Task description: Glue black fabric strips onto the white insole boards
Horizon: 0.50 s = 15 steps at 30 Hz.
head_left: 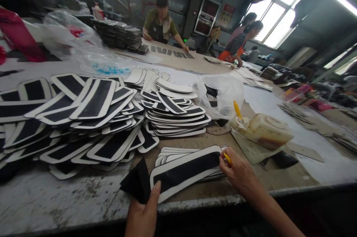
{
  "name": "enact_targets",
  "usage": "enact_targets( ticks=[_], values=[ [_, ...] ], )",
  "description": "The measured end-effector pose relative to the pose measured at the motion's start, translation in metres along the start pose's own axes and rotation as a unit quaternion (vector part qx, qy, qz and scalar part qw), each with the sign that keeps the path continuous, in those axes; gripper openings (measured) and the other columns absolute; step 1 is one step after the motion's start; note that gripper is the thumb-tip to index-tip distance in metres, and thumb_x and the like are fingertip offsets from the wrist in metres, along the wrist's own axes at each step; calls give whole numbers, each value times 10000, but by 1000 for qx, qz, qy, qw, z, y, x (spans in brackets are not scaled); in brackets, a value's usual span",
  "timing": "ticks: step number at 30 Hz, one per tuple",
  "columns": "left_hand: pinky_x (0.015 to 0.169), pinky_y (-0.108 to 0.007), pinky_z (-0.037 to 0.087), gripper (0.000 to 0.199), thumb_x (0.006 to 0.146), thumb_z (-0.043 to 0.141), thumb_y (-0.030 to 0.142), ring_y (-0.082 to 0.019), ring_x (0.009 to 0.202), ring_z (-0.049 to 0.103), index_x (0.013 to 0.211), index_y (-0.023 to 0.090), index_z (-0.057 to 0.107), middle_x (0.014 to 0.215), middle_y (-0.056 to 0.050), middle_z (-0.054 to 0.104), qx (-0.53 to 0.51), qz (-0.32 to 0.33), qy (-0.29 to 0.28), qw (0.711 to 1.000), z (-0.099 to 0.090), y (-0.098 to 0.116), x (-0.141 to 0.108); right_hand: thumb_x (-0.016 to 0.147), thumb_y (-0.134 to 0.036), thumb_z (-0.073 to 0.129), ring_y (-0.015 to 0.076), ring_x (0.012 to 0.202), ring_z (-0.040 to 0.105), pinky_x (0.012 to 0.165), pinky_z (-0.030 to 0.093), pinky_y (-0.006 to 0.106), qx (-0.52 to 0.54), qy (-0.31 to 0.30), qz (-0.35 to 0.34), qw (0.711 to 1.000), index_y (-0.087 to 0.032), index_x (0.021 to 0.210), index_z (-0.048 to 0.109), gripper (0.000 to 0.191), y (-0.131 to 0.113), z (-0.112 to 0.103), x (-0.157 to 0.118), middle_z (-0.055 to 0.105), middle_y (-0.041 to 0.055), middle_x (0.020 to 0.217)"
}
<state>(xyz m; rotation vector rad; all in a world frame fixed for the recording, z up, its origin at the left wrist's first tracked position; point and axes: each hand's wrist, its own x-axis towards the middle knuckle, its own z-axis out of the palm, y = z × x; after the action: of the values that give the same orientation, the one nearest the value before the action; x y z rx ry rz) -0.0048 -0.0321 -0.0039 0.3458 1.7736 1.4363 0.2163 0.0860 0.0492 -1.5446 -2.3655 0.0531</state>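
A white strip with a black centre panel [189,170] lies slantwise on a low stack of similar strips [174,151] near the table's front edge. My left hand [143,211] is closed on some black sheet pieces [136,181], its thumb pressing the left end of the top strip. At that strip's right end, my right hand [237,170] grips a small yellow-handled tool [228,159]; its working tip is hidden by my fingers. Behind my hands sit a large loose heap of black-and-white strips [92,99] and a neater pile [178,122].
Right of the strips rests a yellowish plastic container [269,129], with another yellow handle [237,109] upright beside it. Clear plastic bags [223,90] stand behind. Across the long table a co-worker [161,21] bends over grey pieces; more people [240,42] are further right.
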Motion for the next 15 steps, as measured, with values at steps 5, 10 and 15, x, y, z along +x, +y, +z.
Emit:
enact_targets(
  ticks=[5, 10, 15],
  values=[
    [1072, -448, 316, 515, 754, 615, 434, -300, 1210, 494, 1191, 164, 579, 1211, -126, 628, -14, -3, 5, 1000, 0, 2, -2, 809, -312, 463, 153, 543, 558, 555, 445, 273, 76, -26, 59, 995, -226, 947, 498, 166, -2, -9, 1, 615, 13, 747],
    [1091, -404, 291, 539, 782, 592, 414, -266, 1244, 464, 1236, 131, 534, 1267, -139, 589, -7, 4, -22, 1000, -4, 7, -5, 789, -385, 498, 165, 567, 593, 572, 463, 283, 84, -5, 93, 992, -224, 1032, 537, 294, 8, -16, 2, 640, 40, 824],
    [1083, -412, 304, 446, 779, 608, 416, -284, 1204, 504, 1115, 123, 615, 1187, -146, 638, -2, -32, -39, 999, -7, 8, -5, 759, -403, 499, 208, 609, 634, 577, 468, 309, 85, -52, 132, 986, -224, 1008, 544, 310, 19, -3, 6, 660, 40, 779]
  ],
)
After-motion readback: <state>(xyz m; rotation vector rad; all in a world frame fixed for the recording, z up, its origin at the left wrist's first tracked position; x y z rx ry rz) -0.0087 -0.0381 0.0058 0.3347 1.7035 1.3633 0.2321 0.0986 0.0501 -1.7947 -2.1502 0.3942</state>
